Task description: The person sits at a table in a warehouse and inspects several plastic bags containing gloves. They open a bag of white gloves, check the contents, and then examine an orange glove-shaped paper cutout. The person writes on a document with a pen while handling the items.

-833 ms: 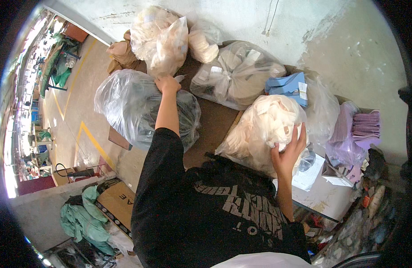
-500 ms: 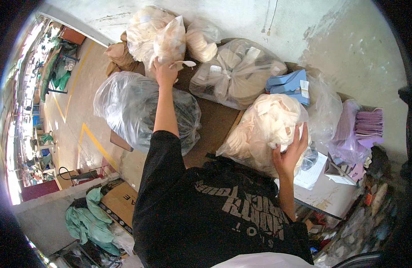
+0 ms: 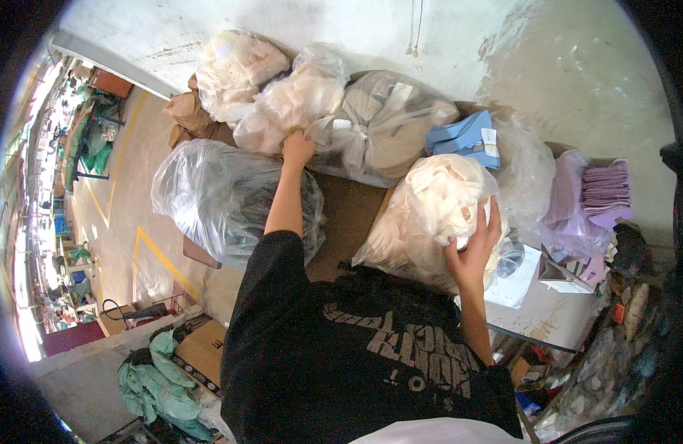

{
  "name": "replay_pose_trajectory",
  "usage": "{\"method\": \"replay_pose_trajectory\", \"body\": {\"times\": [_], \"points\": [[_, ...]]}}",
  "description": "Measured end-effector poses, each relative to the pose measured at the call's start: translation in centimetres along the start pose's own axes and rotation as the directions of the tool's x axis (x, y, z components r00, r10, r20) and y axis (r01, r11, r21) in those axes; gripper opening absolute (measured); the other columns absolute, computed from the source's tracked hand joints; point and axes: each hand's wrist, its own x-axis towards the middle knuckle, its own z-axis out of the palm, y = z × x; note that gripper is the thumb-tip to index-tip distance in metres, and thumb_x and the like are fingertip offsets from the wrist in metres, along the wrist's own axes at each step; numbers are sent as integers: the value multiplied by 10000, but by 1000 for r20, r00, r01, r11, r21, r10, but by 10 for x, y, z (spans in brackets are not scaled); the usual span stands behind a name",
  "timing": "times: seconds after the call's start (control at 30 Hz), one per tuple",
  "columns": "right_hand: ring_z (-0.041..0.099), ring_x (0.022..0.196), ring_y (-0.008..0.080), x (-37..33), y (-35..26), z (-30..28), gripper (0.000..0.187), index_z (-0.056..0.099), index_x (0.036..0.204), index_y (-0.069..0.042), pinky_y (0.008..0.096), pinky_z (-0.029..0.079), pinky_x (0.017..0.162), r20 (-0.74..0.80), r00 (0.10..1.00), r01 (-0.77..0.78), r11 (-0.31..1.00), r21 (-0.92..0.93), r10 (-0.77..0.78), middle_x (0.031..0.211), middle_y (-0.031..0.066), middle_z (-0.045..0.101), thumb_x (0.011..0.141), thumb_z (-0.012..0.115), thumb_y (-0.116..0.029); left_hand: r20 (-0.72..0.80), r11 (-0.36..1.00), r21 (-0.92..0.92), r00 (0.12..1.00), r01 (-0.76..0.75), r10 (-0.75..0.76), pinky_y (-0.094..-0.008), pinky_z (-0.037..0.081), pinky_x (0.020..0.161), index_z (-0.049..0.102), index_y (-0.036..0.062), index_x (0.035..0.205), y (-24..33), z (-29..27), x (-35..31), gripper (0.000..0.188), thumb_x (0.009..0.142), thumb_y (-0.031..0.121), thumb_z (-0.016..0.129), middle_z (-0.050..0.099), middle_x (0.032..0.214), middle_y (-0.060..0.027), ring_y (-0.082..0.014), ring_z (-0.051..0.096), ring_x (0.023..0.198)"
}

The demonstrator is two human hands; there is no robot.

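With its fingers closed, my left hand [image 3: 298,148] grips the lower edge of a clear plastic bag of cream pieces [image 3: 282,111]. That bag lies between another bag of cream pieces [image 3: 234,70] and a knotted clear bag of beige-grey pieces [image 3: 386,122]. Closer to me, a bulging bag of cream fabric-like pieces [image 3: 437,196] has loose folds showing at its top. Against its right side rests my right hand [image 3: 474,248], fingers stretched and thumb apart. Part of the right palm is hidden.
A large clear bag with dark contents [image 3: 234,200] lies left of my left forearm. Blue pieces [image 3: 463,140], purple stacks [image 3: 606,189] and paper sheets [image 3: 515,277] are on the right. A wall [image 3: 356,29] stands behind the bags; green cloth [image 3: 160,381] lies at lower left.
My left hand has moved right and slightly nearer, bringing the bag of cream pieces down beside the knotted bag. My right hand stays at the near bag. The whole view has shifted slightly.
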Motion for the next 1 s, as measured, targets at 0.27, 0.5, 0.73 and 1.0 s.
{"method": "replay_pose_trajectory", "body": {"times": [0.27, 0.5, 0.73, 1.0], "points": [[303, 1458, 481, 1, 0, -2, 804, 383, 1537, -41, 587, 248, 1185, -24, 999, 37, 999, 5, -37, 1621, 282, 280, 805, 687, -178, -229, 945, -297, 971, -138, 70, -493, 521, 824, 579, -15, 1179, 7, -86, -85, 240, 998, 141, 560, 694, 995, -296, -444, 689, 923], [305, 1461, 457, 11, -17, -26, 701, 471, 1499, -50, 560, 247, 1192, 47, 997, 68, 998, -16, -67, 1610, 257, 319, 851, 695, -198, -80, 570, -803, 979, -174, 186, -314, 499, 841, 606, -34, 1150, 60, -172, -169, 204, 965, 50, 599, 683, 962, -97, -155, 608, 910], [408, 1423, 412, 46, -49, -63, 591, 554, 1434, -61, 521, 305, 1187, -107, 986, 146, 977, 157, -131, 1537, 231, 451, 861, 685, -122, 52, 374, -869, 694, -322, 718, -287, 485, 789, 660, 37, 946, 149, -204, -248, 138, 819, 54, 712, 671, 909, -27, -139, 620, 855], [525, 1329, 373, 85, -67, -43, 562, 569, 1403, -67, 467, 368, 1152, -72, 966, 257, 885, 388, -249, 1420, 200, 576, 873, 729, -165, 67, 383, -787, 550, -484, 832, -369, 510, 724, 692, 70, 945, 174, -183, -290, 204, 838, -87, 618, 677, 867, -88, -287, 661, 813]]}}
